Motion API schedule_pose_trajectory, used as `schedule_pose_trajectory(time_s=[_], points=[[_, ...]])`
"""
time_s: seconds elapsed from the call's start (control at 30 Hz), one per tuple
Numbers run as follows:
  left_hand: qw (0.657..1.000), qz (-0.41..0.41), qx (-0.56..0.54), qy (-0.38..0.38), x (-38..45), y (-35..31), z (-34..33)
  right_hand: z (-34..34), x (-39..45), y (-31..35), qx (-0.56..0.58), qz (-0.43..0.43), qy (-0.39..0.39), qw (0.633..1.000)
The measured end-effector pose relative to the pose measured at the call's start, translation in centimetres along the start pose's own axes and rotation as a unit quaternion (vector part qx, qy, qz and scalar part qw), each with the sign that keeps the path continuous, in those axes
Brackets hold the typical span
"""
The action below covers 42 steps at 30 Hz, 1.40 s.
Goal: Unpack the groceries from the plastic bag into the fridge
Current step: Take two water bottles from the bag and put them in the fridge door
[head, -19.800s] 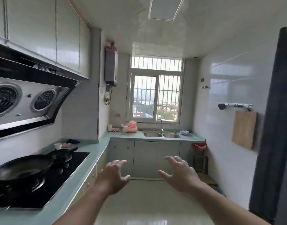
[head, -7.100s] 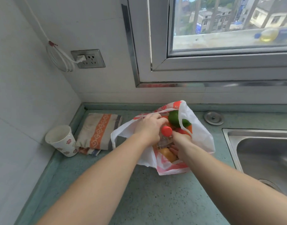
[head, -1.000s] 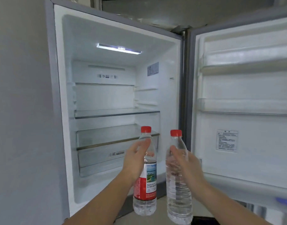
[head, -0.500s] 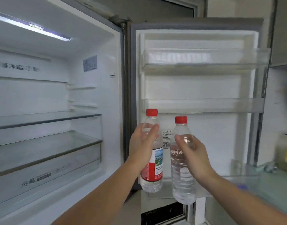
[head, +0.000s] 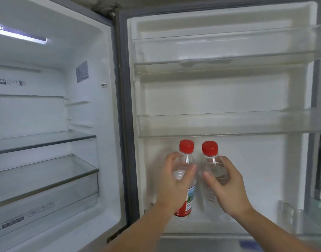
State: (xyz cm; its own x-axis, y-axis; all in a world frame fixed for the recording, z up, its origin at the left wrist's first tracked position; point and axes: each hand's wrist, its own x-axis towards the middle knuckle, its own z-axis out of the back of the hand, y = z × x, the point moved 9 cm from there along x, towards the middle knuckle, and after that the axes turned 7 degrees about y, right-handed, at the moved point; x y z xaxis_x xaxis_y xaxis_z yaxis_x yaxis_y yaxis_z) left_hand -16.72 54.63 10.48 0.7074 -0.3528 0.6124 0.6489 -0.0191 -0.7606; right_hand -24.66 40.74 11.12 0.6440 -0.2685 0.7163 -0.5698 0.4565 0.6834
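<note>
Two clear water bottles with red caps stand upright side by side in front of the open fridge door point(head: 219, 99). My left hand point(head: 174, 186) grips the bottle with the red label point(head: 186, 179) around its upper body. My right hand point(head: 227, 190) grips the bottle without a label point(head: 211, 166) the same way. Both bottles are held low, level with the door's bottom bin point(head: 286, 224), below the middle door shelf point(head: 228, 122). Whether they touch the bin floor is hidden. The plastic bag is out of view.
The fridge interior point(head: 47, 106) on the left is lit, with two glass shelves point(head: 43, 140) and a drawer point(head: 47, 197) below, all bare. The top door shelf point(head: 225, 50) holds nothing. The grey door seal point(head: 123, 115) runs between the interior and the door.
The view has swung further right and closer to the door. Both hands have carried the bottles down and forward into the lower part of the door.
</note>
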Motion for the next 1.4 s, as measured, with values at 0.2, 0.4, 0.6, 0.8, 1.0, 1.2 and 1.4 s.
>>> schedule_pose_trajectory(time_s=[0.2, 0.4, 0.6, 0.8, 1.0, 1.2, 1.4], points=[[0.997, 0.069, -0.019, 0.039, 0.6, 4.3, -1.6, 0.2, 0.1, -5.1, 0.027, -0.053, -0.002, 0.998], [0.992, 0.108, -0.033, 0.061, 0.4, 5.9, -1.7, -0.5, 0.5, -7.0, 0.082, -0.126, 0.010, 0.989], [0.989, 0.130, -0.009, 0.069, -0.6, 7.2, 0.1, -2.8, -0.4, -7.2, 0.087, -0.158, 0.061, 0.982], [0.989, 0.124, 0.011, 0.076, -1.0, 7.0, 1.8, -4.8, -0.8, -6.6, 0.110, -0.170, 0.071, 0.977], [0.990, 0.115, 0.014, 0.085, -1.6, 6.7, 3.0, -6.6, -1.3, -6.4, 0.111, -0.177, 0.068, 0.975], [0.990, 0.124, 0.012, 0.070, -2.0, 6.7, 3.0, -6.6, -1.5, -6.0, 0.110, -0.189, 0.086, 0.972], [0.988, 0.142, 0.013, 0.052, -2.7, 6.2, 3.3, -6.4, -1.6, -6.0, 0.095, -0.199, 0.093, 0.971]])
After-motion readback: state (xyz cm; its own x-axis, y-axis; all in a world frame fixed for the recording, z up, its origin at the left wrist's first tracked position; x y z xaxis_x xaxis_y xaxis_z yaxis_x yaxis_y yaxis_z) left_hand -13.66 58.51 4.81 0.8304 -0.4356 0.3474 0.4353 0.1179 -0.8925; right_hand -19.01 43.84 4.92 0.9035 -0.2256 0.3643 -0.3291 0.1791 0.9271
